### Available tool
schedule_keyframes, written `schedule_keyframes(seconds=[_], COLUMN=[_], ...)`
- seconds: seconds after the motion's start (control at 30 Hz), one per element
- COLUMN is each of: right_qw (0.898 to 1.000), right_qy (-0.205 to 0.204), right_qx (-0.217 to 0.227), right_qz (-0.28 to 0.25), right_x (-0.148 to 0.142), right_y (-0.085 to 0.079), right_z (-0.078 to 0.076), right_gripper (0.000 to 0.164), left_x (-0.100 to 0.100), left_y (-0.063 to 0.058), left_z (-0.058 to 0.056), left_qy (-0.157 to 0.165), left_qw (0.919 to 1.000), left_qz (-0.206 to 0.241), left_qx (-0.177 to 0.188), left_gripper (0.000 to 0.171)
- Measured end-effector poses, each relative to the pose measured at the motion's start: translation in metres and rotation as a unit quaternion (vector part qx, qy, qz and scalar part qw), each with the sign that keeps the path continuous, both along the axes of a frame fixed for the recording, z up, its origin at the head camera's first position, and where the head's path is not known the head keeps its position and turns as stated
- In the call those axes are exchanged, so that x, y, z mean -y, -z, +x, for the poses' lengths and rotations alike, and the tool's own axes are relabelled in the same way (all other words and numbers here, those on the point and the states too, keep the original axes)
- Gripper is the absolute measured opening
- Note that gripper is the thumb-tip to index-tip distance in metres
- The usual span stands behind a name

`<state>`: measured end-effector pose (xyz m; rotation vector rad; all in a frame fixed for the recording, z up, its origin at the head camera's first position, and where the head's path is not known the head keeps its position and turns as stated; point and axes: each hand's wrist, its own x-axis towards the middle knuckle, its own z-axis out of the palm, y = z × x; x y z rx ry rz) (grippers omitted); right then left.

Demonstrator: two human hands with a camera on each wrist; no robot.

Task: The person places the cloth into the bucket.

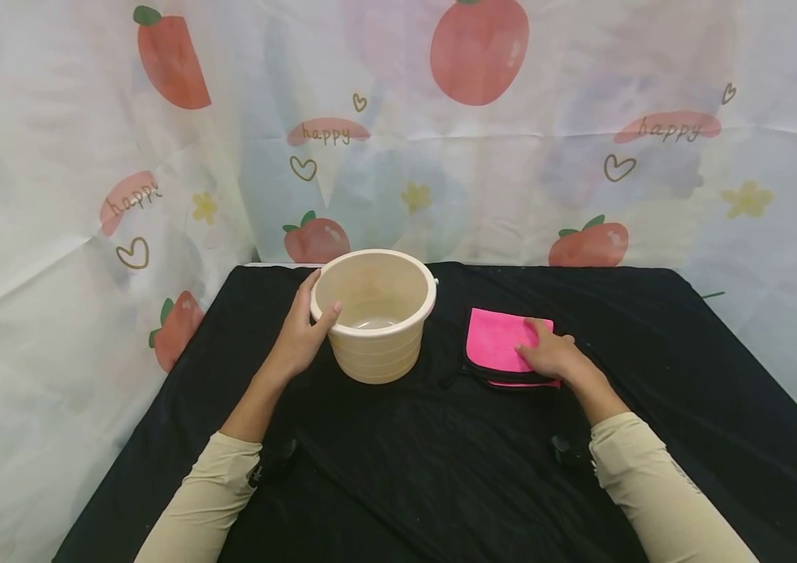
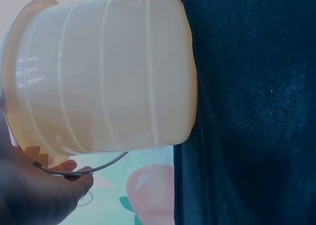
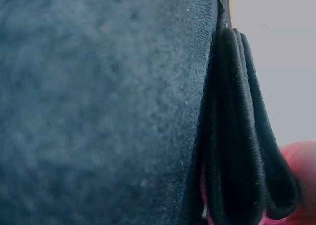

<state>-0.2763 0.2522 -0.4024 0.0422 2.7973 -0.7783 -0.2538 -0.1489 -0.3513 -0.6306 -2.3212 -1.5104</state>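
Note:
A cream plastic bucket (image 1: pixel 375 356) stands on the black cloth, its mouth facing up and its inside showing no contents. My left hand (image 1: pixel 302 331) grips its left rim, thumb over the edge and the other fingers along the outer side. In the left wrist view, the bucket's thin curved handle (image 2: pixel 106 166) runs beside the fingers. To the right lies a folded pink cloth (image 1: pixel 500 338) with black edging, its stacked black folds (image 3: pixel 239 136) showing in the right wrist view. My right hand (image 1: pixel 554 352) rests on its right part, thumb and fingers spread over the top.
Black fabric (image 1: pixel 412 477) covers the table. Behind and to the left hangs a pale curtain (image 1: pixel 398 156) printed with fruit, hearts and flowers, meeting the table's back edge just past the bucket. Dark straps (image 1: pixel 274 463) sit at the sleeve cuffs.

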Motion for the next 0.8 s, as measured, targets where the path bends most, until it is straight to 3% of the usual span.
schedule_keyframes(seconds=[0.2, 0.5, 0.8], right_qw=[0.999, 0.996, 0.995], right_qy=[-0.010, -0.023, 0.014], right_qx=[-0.017, -0.088, -0.088], right_qz=[-0.025, -0.006, -0.038], right_x=[0.0009, 0.0030, 0.0055], right_y=[0.0043, 0.0003, -0.0040], right_z=[-0.0021, -0.0028, -0.0002], right_gripper=[0.063, 0.049, 0.050], left_x=[-0.0004, -0.0002, 0.0002], left_y=[-0.0005, 0.0007, 0.0032], left_z=[-0.0001, -0.0008, -0.0019], left_qy=[0.011, 0.008, 0.002], left_qw=[0.9999, 0.9998, 0.9998], left_qz=[0.010, 0.011, 0.006], left_qx=[-0.009, -0.017, -0.017], left_gripper=[0.062, 0.062, 0.062])
